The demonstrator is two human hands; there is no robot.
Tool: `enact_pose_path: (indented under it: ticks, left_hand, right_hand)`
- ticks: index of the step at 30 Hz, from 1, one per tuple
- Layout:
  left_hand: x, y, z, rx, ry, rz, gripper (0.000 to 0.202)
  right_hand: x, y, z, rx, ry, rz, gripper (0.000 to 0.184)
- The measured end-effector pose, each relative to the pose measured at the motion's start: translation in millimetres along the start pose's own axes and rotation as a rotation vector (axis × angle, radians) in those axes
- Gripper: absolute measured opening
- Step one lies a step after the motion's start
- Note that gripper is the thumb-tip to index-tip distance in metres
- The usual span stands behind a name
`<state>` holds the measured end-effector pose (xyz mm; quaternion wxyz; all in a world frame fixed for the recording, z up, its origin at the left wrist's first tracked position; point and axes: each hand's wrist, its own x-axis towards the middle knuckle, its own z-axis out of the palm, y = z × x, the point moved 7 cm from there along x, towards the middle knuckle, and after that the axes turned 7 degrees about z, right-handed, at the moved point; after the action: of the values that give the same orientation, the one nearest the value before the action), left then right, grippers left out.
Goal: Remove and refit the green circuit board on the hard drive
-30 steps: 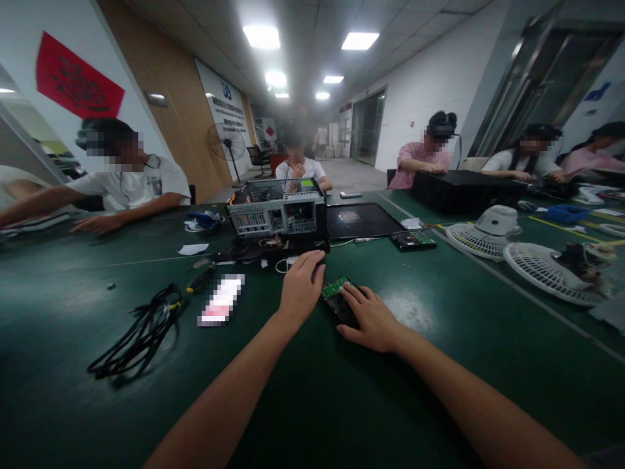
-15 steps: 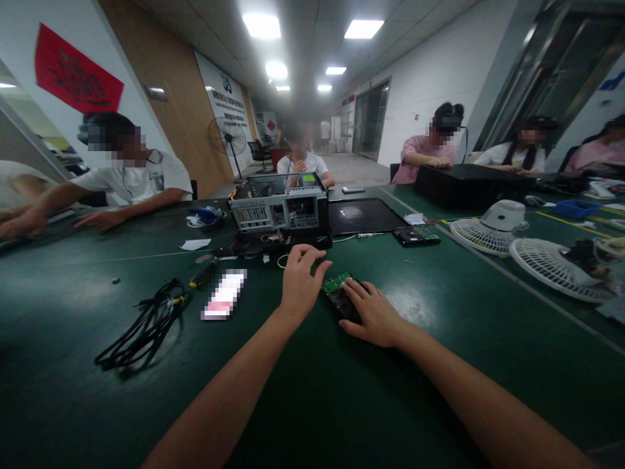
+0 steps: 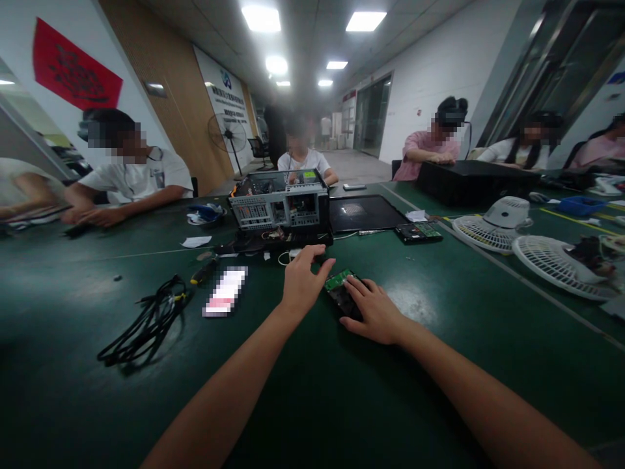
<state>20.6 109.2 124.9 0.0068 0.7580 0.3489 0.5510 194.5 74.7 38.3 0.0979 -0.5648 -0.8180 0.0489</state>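
Note:
A hard drive (image 3: 336,286) with a green circuit board lies on the table at the centre. My right hand (image 3: 374,309) grips it from the right, its fingers over the board and its thumb at the near edge. Just left of the drive, my left hand (image 3: 303,280) is raised with its thumb and forefinger curved and apart. A small dark patch shows between those fingertips; I cannot make out what it is. Beyond my hands stands an opened computer case (image 3: 280,212), its metal frame showing.
Left of my arms are a phone (image 3: 225,292), a screwdriver (image 3: 204,271) and a coiled black cable (image 3: 146,326). Another drive (image 3: 418,232) and a black panel (image 3: 368,213) lie farther back. White fan parts (image 3: 561,266) sit at right. Several people sit around the table.
My right hand stays on the hard drive, and my left hand has barely moved. At the left, a co-worker's outstretched arm has drawn back toward the other hand.

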Motion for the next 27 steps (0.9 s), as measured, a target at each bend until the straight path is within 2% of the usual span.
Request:
enact_pose_path:
  ticks: [6,11,19,27]
  left_hand:
    - [0.4,-1.6,-4.4,0.024,0.037,-0.022,0.012]
    - [2.7,1.4,-1.2,0.063,-0.027,0.029,0.021]
    - [-0.9,-6.9,0.4,0.047,-0.007,-0.049,0.029]
    - [2.2,0.3,-4.2,0.082,0.012,0.020,0.018]
  right_hand:
    - [0.5,1.1,1.5,0.005,-0.005,0.000,0.090]
    - [0.7,0.9,2.6,-0.001,0.003,-0.008,0.091]
    - [0.4,0.4,0.9,-0.003,0.002,-0.001,0.090]
    - [1.3,0.9,1.2,-0.008,0.010,0.001,0.090]
